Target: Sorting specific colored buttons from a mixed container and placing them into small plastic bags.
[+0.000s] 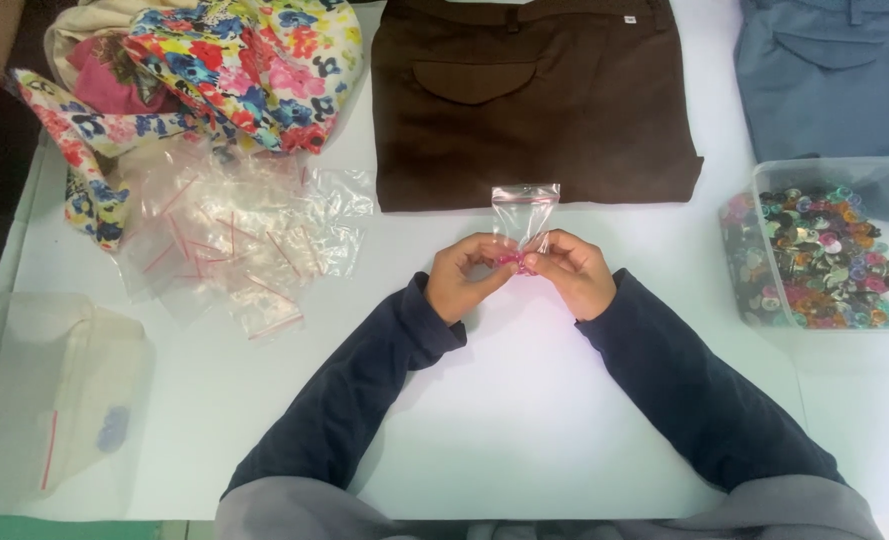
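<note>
We have one view only, from a camera worn on the head, looking steeply down and forward over the white surface (524,420). It sits close: both dark-sleeved forearms enter from the bottom edge and meet near frame centre, where the left hand (461,278) and right hand (572,272) show at mid size. The far side of the surface lies along the top edge, where the folded brown trousers (534,110) are cut off by the frame. The clear plastic box of mixed buttons (824,250) marks the right limit, and the floral cloth heap (214,70) the upper left. No second view shares this scene.
</note>
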